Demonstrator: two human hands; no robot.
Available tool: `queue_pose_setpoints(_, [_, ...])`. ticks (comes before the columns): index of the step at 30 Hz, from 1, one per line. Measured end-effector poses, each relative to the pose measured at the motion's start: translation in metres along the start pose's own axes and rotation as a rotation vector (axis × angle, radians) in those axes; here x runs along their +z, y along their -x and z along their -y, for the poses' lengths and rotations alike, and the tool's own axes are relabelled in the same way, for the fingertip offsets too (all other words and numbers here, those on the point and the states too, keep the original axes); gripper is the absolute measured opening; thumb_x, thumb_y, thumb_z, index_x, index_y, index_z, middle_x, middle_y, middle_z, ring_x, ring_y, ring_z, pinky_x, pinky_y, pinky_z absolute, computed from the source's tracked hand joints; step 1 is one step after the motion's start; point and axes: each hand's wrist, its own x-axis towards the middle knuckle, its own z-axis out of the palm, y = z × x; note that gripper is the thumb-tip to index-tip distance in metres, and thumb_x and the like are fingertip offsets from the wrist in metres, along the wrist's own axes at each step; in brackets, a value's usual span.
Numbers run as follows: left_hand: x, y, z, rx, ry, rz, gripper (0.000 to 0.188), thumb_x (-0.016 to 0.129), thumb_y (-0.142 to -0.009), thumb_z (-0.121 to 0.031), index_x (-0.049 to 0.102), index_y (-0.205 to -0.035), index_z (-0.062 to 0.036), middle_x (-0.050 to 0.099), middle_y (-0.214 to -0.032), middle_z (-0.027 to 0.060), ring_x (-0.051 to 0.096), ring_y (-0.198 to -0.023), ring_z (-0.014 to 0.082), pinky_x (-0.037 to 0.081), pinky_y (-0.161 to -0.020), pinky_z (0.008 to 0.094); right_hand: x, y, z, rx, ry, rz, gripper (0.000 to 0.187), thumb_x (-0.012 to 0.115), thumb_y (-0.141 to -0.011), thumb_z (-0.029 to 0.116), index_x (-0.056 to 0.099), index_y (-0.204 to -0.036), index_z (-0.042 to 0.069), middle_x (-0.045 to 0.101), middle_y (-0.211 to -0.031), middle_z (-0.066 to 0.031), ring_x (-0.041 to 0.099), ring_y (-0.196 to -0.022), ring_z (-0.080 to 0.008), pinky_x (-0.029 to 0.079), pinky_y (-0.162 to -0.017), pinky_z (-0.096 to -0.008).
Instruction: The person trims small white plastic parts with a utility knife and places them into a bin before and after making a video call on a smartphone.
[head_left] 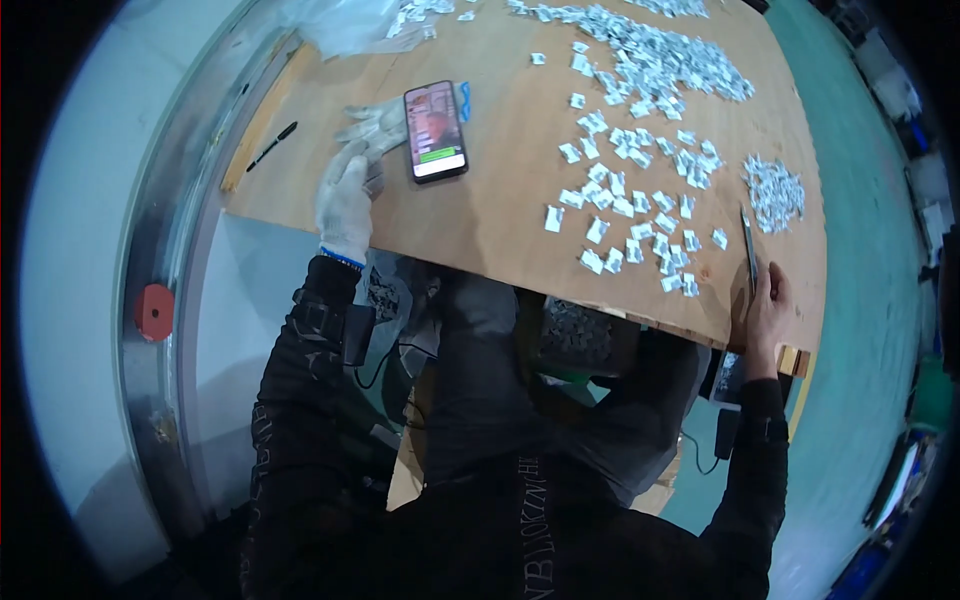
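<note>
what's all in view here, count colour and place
Table: one, pale wood, across the top
White pieces: many, white and silver, middle to far table
Small pile: one, silvery, table's right
Phone: one, black, left of white pieces
Loose glove: one, white, beside phone
Blue item: one, blue, phone's right edge
Pen: one, black, table's left
Plastic bag: one, clear, table's far left
Tweezers: one, grey, table's right
Bin: one, dark, under table
Disc: one, red, far left
Left hand: one, white-gloved, by loose glove
Right hand: one, bare, on tweezers
</note>
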Motion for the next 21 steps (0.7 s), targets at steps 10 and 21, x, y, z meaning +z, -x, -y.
queue_pose_setpoints(10, [0.013, 0.026, -0.019, 0.017, -0.193, 0.033, 0.030, 0.054, -0.100, -0.010, 0.063, -0.127, 0.0007, 0.070, -0.103, 0.0050, 0.065, -0.092, 0.0112, 0.052, -0.080, 0.0240, -0.001, 0.002, 0.002, -0.108, 0.273, 0.099, 0.039, 0.062, -0.100, 0.026, 0.063, -0.121, -0.006, 0.065, -0.113, -0.0150, 0.063, -0.100, -0.0210, 0.051, -0.089, -0.0315])
queue_pose_setpoints(21, [0.047, 0.043, -0.024, 0.332, -0.445, 0.346, 0.023, 0.062, -0.093, -0.006, 0.067, -0.115, -0.0011, 0.072, -0.096, 0.0152, 0.071, -0.089, 0.0221, 0.055, -0.080, 0.0335, 0.002, 0.001, 0.004, -0.224, 0.421, 0.082, 0.033, 0.066, -0.097, 0.025, 0.066, -0.117, -0.002, 0.063, -0.113, -0.0146, 0.061, -0.102, -0.0245, 0.049, -0.090, -0.0341])
